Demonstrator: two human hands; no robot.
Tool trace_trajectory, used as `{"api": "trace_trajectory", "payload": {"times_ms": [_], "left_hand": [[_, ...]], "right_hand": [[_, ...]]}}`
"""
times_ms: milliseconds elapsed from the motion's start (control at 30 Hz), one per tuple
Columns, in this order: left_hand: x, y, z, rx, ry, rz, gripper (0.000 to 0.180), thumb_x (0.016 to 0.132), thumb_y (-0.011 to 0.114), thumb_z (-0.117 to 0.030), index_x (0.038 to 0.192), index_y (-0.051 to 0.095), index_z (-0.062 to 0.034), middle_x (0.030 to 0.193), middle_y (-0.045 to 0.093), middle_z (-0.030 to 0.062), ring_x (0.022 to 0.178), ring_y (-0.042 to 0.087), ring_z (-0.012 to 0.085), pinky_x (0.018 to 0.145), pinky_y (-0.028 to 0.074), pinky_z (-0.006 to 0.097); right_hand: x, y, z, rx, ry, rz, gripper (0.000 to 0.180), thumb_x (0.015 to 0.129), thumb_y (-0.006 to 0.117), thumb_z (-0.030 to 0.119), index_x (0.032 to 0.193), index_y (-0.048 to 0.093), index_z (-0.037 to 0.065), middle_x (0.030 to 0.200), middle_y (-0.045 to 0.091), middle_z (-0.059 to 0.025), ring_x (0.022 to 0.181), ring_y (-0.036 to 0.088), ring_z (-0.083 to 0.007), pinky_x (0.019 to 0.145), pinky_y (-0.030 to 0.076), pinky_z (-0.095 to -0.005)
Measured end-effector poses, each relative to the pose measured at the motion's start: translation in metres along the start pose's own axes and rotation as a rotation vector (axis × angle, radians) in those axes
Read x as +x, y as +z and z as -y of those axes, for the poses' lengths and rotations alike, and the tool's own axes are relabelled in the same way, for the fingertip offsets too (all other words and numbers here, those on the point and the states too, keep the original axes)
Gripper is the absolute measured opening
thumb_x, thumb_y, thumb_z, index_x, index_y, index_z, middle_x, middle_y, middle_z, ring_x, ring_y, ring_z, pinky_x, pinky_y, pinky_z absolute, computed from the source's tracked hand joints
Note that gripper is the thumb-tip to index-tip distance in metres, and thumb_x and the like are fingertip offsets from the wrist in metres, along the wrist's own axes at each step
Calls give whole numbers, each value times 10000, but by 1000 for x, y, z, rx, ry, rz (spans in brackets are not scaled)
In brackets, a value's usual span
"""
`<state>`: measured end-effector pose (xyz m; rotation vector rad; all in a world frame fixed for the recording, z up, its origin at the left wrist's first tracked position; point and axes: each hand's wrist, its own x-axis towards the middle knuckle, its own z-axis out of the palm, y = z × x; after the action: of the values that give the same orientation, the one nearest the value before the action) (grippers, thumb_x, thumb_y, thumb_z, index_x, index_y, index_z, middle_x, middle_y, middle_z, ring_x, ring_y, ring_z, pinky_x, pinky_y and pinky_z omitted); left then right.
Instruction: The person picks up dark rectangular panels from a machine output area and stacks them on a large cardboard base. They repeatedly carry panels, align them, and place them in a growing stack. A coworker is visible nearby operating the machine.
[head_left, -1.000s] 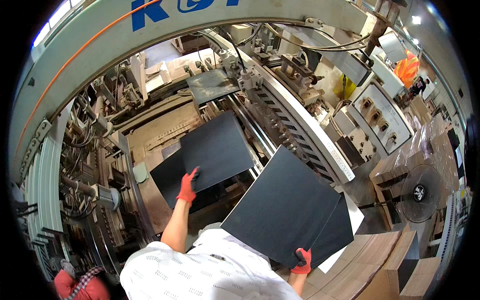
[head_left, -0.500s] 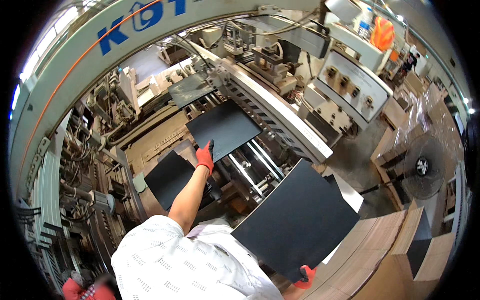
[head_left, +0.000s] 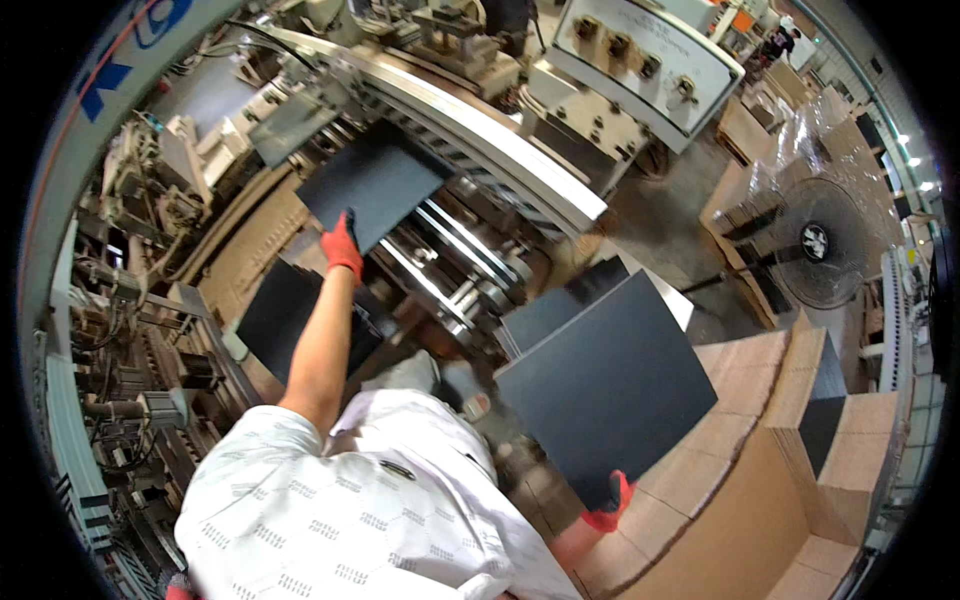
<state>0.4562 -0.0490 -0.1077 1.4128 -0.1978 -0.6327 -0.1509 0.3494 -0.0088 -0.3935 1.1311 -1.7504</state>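
My left hand (head_left: 343, 247), in a red glove with dark fingertips, reaches forward to the near edge of a flat black panel (head_left: 385, 180) lying on the machine. Its fingers look stretched out onto the panel's top, though the tips blend into the black. My right hand (head_left: 610, 505), gloved alike, grips the near corner of another black panel (head_left: 615, 375), which is tilted. The thumb shows on top; the fingers beneath are hidden. Beyond that panel, more dark panels (head_left: 545, 318) show in part. Beside my left forearm lies a black panel pile (head_left: 280, 325).
Metal rollers and rails (head_left: 430, 270) run between the panels. A white machine beam (head_left: 500, 130) and a control box with knobs (head_left: 640, 60) stand beyond. Right, there are stacked brown boards (head_left: 700, 450) and a standing fan (head_left: 815, 242). Machine frames line the left.
The view has shifted, so the scene sits higher. My right hand has drawn its panel slightly rightward and nearer, uncovering dark panels beyond it. My left hand stays at its panel's edge.
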Motion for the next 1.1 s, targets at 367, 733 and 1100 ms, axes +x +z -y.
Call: {"api": "trace_trajectory", "payload": {"times_ms": [367,733,1100], "left_hand": [[-14,-4,-15,166,143,-46,584,741,874,-384,986,647,96,898,651,84,766,555,182,717,476,350],[-61,5,-57,-84,17,30,393,858,787,-236,1102,655,43,1009,680,58,861,615,147,776,497,295],[-47,4,-41,-205,63,73,360,933,705,-191,1186,608,46,1152,666,74,993,608,181,907,475,328]], "right_hand": [[52,71,-6,-744,-145,52,277,845,740,150,1052,651,-11,971,616,-135,942,633,-242,887,511,-376],[64,94,-17,-1470,-176,-304,536,885,725,381,605,413,48,545,405,-59,516,459,-173,539,400,-413],[64,90,-70,-971,-363,-483,319,969,664,260,797,499,48,768,424,32,725,374,-96,652,370,-274]]}}
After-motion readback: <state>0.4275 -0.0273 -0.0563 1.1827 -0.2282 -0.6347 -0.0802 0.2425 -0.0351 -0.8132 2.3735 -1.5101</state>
